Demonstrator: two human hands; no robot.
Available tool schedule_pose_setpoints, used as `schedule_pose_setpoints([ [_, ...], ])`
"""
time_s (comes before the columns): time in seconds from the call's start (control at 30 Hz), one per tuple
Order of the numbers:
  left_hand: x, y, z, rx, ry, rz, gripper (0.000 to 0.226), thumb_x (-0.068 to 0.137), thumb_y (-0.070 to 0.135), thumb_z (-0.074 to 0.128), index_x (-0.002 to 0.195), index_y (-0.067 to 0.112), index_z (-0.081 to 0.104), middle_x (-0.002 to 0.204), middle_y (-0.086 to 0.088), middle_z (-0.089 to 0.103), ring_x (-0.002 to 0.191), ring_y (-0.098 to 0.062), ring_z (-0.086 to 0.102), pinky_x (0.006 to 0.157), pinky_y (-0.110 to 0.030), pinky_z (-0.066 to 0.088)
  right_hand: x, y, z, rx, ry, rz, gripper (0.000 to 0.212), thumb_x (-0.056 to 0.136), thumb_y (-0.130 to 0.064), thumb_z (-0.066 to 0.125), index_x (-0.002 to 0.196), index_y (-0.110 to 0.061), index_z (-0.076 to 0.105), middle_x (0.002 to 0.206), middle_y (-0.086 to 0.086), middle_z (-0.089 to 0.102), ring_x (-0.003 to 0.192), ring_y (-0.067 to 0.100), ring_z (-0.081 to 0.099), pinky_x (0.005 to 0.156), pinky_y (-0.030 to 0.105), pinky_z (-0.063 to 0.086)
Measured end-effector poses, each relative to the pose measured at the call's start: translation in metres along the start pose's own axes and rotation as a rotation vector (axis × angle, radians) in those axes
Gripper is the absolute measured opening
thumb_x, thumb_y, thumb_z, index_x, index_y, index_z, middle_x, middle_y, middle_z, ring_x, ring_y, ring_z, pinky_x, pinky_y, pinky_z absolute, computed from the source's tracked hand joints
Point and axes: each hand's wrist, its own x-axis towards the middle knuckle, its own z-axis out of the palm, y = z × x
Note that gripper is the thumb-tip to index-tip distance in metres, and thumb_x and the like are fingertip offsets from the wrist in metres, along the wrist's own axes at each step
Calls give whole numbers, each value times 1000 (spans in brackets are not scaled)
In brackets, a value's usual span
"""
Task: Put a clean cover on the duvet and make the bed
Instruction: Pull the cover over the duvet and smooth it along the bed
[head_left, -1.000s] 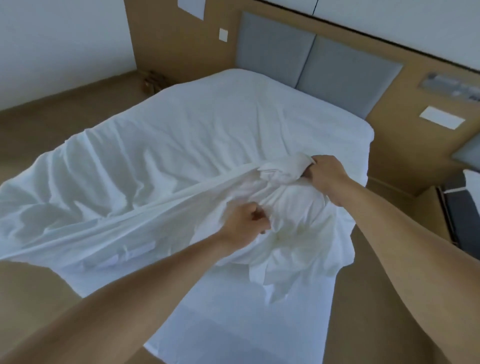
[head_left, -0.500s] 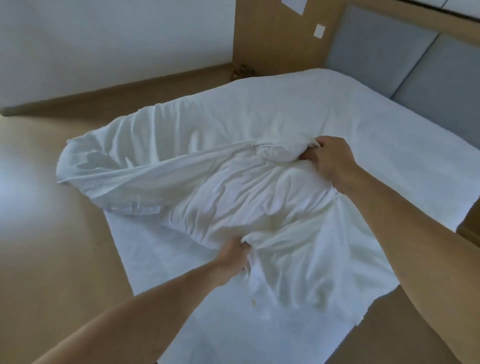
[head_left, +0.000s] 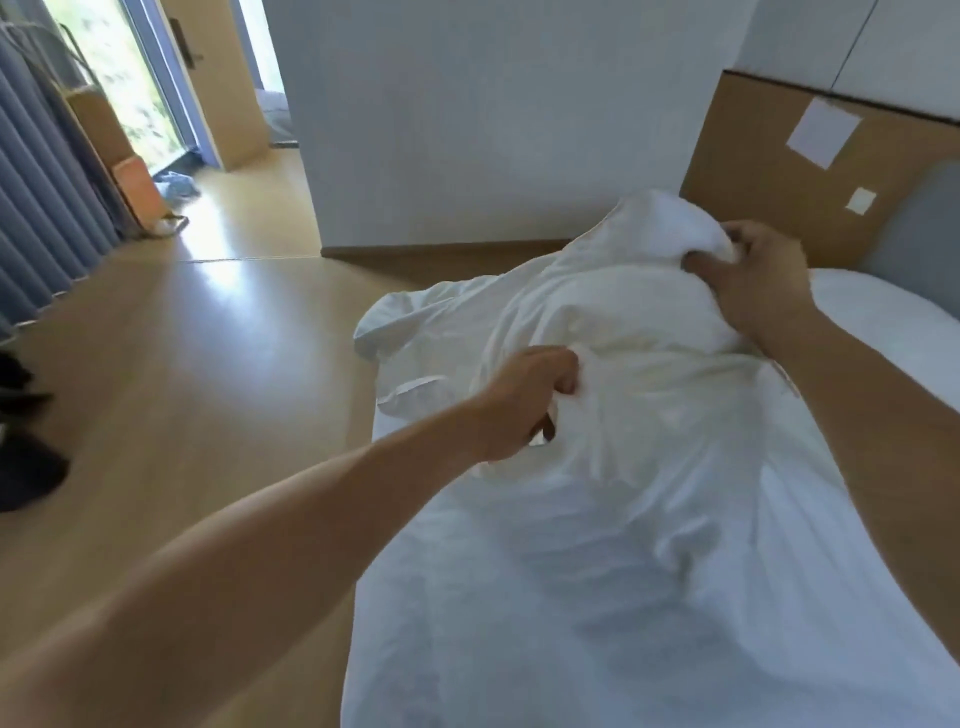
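Here both hands are closed on the white duvet cover (head_left: 623, 332). The left hand (head_left: 524, 402) has its fingers curled into a fold of the cloth at the near-left side of the bundle. The right hand (head_left: 756, 275), farther out and higher, clutches a bunched corner of the same cloth with the thumb tucked under the bunch. It holds that corner raised, so the fabric hangs from it in a peaked heap. Between the two hands the cloth is creased, and a faint cream tint shows through it. Below the hands the cover spreads toward the person over the bed (head_left: 878, 317), whose white sheet shows to the right of the right hand. A loose flap of the cover reaches past the bed's edge to the left of the left hand, over the pale wooden floor (head_left: 171, 374). Beyond the right hand stands a wooden wall panel (head_left: 748, 171) bearing a white paper note (head_left: 823, 132). Far to the left of the left hand hang grey curtains (head_left: 36, 218).
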Motion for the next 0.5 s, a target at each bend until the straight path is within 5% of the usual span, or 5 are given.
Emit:
schedule_pose_setpoints([
  [0.1, -27, -36, 38, 7, -33, -205, 37, 70, 5, 44, 37, 19, 34, 43, 2, 26, 41, -16, 22, 47, -17, 18, -39, 36, -9, -155, -160, 108, 59, 87, -43, 71, 134, -9, 56, 132, 13, 60, 119, 33, 55, 97, 38, 42],
  [0.27, -78, -98, 89, 152, -54, -353, 25, 58, 15, 47, 34, 15, 42, 45, 1, 32, 41, -18, 29, 49, -19, 23, -87, 107, -13, -111, -310, 217, 56, 85, -39, 74, 128, -6, 61, 128, 14, 63, 106, 30, 59, 88, 36, 45],
  [0.37, -69, -82, 114, -38, -14, -368, 31, 70, 5, 47, 43, 20, 41, 50, -2, 36, 39, -18, 34, 40, -20, 29, -71, 113, -21, 262, -355, 236, 62, 86, -43, 73, 137, -13, 55, 137, 6, 56, 107, 20, 54, 85, 30, 44],
  [0.5, -19, -42, 163, -427, 133, -269, 30, 81, 3, 38, 54, 14, 38, 50, -2, 37, 38, -16, 36, 40, -24, 29, -45, 112, -43, 729, -634, 237, 102, 65, -63, 73, 152, -28, 33, 138, -6, 45, 118, 20, 52, 88, 35, 50],
])
